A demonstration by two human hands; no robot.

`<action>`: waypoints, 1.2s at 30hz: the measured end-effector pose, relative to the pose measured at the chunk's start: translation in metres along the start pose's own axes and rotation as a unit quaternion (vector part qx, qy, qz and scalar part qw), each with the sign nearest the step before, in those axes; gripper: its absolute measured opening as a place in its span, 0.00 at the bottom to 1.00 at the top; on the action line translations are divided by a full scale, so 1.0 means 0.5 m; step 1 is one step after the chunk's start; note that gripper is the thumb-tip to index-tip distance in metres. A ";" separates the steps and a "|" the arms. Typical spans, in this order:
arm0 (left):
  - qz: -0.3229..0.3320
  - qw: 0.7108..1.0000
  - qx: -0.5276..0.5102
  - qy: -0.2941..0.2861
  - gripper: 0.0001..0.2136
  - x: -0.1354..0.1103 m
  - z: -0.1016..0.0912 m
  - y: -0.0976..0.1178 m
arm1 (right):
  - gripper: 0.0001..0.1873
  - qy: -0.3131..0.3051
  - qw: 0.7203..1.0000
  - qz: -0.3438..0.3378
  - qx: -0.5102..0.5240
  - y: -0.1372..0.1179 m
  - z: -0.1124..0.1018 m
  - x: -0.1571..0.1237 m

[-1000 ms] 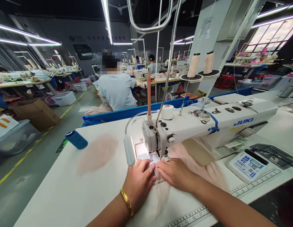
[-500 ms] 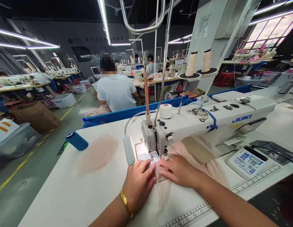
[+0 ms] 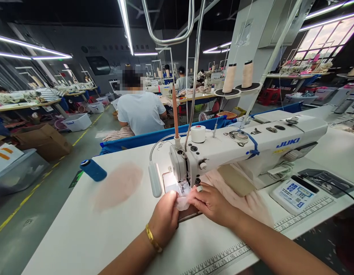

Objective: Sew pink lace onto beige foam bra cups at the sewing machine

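Note:
A piece of thin pale pink fabric is stretched between my two hands, just in front of the presser foot of the white sewing machine. My left hand, with a gold bangle at the wrist, is closed on the fabric's left side. On the other side my right hand pinches it between thumb and fingers. More pink fabric lies behind the right hand, under the machine arm. The needle area is lit, but whether the held fabric lies under the foot cannot be made out.
A blue thread cone lies on its side on the white table. A small lamp hangs left of the needle. At right are a white box with blue print and a printed ruler. A person sits ahead.
The fabric that hung over the table's near side is now gathered up between my hands. My left fingers, flat before, have curled closed. My right fingers have drawn into a pinch.

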State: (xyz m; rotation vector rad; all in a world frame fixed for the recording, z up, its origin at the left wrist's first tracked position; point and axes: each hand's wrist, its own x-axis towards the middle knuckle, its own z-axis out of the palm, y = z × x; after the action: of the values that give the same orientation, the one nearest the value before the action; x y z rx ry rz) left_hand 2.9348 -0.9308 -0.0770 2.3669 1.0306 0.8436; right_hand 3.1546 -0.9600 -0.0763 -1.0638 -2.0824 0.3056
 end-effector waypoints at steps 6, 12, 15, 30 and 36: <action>-0.008 1.000 -0.005 -0.022 0.03 0.030 0.011 -0.016 | 0.12 0.137 0.990 -0.024 -0.011 0.000 0.025 0.006; -0.027 1.000 -0.013 -0.009 0.10 0.037 0.014 -0.042 | 0.11 0.221 0.973 -0.057 -0.039 0.004 0.036 0.019; -0.032 0.999 -0.019 0.003 0.12 0.041 0.015 -0.043 | 0.11 0.239 0.967 -0.079 -0.038 0.000 0.033 0.025; -0.006 1.000 0.013 0.017 0.10 0.042 0.024 -0.040 | 0.12 0.223 0.973 -0.063 0.011 -0.003 0.029 0.024; -0.011 1.000 0.016 0.014 0.14 0.043 0.022 -0.043 | 0.14 0.182 0.982 -0.036 0.023 0.001 0.030 0.023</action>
State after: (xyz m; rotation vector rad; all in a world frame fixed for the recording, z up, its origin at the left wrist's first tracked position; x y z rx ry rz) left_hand 2.9432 -0.9024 -0.0900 2.3710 1.0871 0.8602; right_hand 3.1400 -0.9490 -0.0809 -0.9364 -1.7725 0.1118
